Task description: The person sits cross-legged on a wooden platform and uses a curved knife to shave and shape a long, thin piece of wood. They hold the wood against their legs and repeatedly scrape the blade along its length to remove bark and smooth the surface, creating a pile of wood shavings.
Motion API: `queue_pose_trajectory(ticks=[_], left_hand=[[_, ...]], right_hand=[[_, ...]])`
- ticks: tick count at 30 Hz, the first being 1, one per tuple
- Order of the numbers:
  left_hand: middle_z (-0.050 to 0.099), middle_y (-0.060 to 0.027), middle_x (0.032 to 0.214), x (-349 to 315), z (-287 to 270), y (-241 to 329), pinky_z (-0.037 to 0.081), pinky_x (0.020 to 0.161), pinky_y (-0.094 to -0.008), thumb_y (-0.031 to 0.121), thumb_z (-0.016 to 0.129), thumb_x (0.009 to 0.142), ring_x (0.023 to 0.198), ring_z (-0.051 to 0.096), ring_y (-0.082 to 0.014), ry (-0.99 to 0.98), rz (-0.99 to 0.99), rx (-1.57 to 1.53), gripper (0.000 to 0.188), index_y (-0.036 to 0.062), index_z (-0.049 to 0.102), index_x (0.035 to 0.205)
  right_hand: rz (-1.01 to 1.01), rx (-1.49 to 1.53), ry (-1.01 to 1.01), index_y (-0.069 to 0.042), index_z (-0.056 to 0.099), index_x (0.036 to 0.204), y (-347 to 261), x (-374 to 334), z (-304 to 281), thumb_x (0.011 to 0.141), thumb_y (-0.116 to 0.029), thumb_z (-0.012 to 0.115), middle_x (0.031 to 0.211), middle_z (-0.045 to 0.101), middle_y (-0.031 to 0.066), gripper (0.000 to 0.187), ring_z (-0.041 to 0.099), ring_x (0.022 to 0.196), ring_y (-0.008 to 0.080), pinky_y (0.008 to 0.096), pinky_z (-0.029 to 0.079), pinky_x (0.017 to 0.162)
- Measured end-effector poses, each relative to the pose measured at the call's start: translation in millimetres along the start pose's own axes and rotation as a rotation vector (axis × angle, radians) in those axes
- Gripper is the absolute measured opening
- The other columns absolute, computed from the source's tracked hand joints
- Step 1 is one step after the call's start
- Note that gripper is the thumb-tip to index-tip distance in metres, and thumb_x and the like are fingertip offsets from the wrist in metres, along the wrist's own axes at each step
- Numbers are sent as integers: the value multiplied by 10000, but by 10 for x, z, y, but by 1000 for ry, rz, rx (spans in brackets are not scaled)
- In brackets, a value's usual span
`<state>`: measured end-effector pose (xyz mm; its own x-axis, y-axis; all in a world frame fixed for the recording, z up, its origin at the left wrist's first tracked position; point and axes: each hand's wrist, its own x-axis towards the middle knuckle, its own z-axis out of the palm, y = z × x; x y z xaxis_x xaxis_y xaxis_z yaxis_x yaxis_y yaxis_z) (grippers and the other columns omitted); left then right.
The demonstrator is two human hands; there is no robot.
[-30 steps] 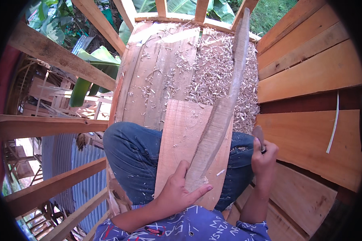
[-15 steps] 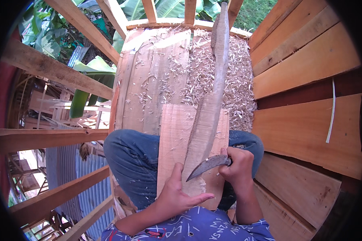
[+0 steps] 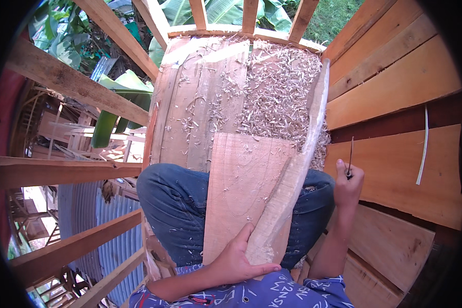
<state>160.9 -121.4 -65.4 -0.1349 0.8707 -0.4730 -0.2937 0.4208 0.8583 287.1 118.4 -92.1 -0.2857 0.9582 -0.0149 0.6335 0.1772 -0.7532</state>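
Observation:
My left hand grips the near end of a long, curved, rough-hewn piece of wood, thumb along one side. This piece slants away to the right over a flat wooden board lying across my lap; curved pencil-like lines show on the board. Off to the right, beyond my right knee, my right hand is closed round the handle of a knife. The blade stands up from the fist, seen nearly edge-on and apart from the wood. Most of the handle is hidden by my fingers.
Wood shavings lie thick on the plank floor ahead. A plank wall rises close on the right, with a pale strip hanging from it. Wooden rails fence the left, and banana leaves show beyond.
My right hand has lifted the knife off the wood and moved right and away, blade now upright. The far end of the long wood has swung right and dropped lower.

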Motion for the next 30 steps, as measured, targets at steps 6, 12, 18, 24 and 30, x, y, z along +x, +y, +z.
queue_pose_trajectory(ticks=[6, 12, 18, 24, 30], left_hand=[[503, -131, 1250, 74, -279, 147, 415, 964, -303, 125, 883, 612, 1160, 498, -179, 100, 97, -227, 935, -19, 329, 1351], [540, -62, 870, -14, -415, 38, 517, 611, -267, 139, 887, 586, 701, 595, -145, 91, 60, -420, 1008, -25, 268, 1364], [423, -32, 601, 50, -563, -181, 542, 416, -334, 202, 874, 638, 442, 525, -177, -42, 177, -514, 970, 8, 251, 1356], [421, -9, 654, 118, -608, -131, 461, 390, -216, 291, 765, 761, 467, 458, -105, -245, 271, -325, 847, -22, 256, 1361], [431, -22, 608, 133, -548, -63, 489, 379, -270, 252, 836, 700, 426, 481, -141, -176, 275, -328, 884, -25, 272, 1321]], right_hand=[[-65, 68, -202, 66, 522, 667, -127, -499, 202, 822, -85, 589, 504, 393, 122, 226, 374, 495, 76, 315, 327, 448], [2, 125, -111, 33, 597, 743, 297, -994, -42, 816, -83, 641, 512, 451, 123, 144, 409, 510, 56, 292, 365, 461], [361, 209, 17, 44, 613, 732, 529, -1810, -673, 860, -165, 657, 500, 475, 109, 249, 393, 479, 78, 303, 340, 447], [668, 41, 6, 65, 618, 677, 1135, -2930, -931, 843, -217, 674, 496, 516, 133, 332, 408, 474, 98, 310, 353, 454], [849, -119, -31, 65, 621, 669, 1876, -4092, -720, 786, -285, 727, 568, 582, 186, 383, 545, 484, 223, 361, 440, 508]])
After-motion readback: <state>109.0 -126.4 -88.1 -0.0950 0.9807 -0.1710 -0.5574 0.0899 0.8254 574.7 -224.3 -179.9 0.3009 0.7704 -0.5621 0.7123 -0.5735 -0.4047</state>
